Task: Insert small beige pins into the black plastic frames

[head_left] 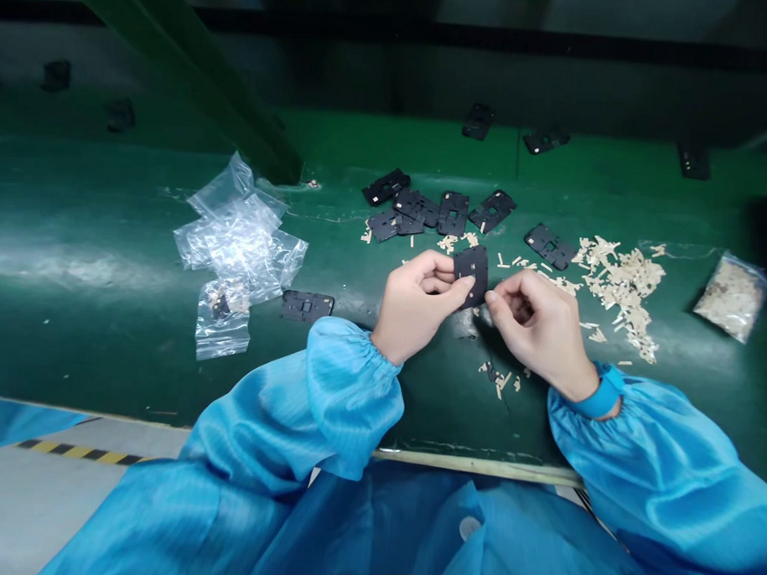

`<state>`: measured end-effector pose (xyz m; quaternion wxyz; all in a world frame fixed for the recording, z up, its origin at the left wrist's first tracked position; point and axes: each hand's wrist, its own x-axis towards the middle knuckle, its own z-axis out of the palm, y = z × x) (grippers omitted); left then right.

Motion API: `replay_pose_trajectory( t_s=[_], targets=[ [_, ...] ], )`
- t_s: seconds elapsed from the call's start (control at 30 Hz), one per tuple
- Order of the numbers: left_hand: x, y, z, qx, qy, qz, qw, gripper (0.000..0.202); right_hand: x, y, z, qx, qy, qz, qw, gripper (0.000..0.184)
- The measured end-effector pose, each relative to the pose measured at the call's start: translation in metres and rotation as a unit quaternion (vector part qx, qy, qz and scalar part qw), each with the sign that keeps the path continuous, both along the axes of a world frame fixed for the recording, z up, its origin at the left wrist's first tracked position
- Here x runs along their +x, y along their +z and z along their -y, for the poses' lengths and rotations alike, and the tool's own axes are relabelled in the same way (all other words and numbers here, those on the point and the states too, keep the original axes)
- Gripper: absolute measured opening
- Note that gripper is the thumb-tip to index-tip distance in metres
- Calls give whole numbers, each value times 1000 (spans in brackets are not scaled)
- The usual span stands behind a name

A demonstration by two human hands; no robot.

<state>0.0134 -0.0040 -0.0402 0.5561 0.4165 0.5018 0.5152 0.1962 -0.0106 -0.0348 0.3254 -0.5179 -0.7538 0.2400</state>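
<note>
Right now, at centre frame, our left hand (414,301) pinches a small black perforated plate (470,275) between thumb and fingers, while our right hand (536,331) closes narrowly at its lower corner, touching it. More black plates (452,213) lie scattered above on the green work surface (92,344), beige paper strips (622,287) heap at right, and crumpled clear plastic bags (240,240) sit at left.

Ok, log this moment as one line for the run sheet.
Left hand: pinches black plate | Right hand: fingers at plate's edge | Nearby: beige strips, other black plates, green bench
</note>
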Motion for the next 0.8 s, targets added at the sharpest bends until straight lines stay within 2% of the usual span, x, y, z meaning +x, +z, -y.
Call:
replay_pose_trajectory(
  t_s=[0.1,0.17,0.27,0.47,0.8],
  targets=[
    [-1,-1,-3,0,13,11,1000,27,5,2,-4,7,-16,13,1000,22],
    [-2,-1,-5,-2,21,20,1000,30,7,4,-6,-44,-45,-48,997,30],
    [-3,0,-5,-15,26,29,999,35,8,8,-9,-136,-68,-168,974,36],
    [-3,-1,-3,-25,18,36,999,37,2,13,-10,-215,-24,-258,942,32],
    [-3,-3,0,3,16,14,1000,31,0,11,-8,-247,13,-293,923,20]
  ],
)
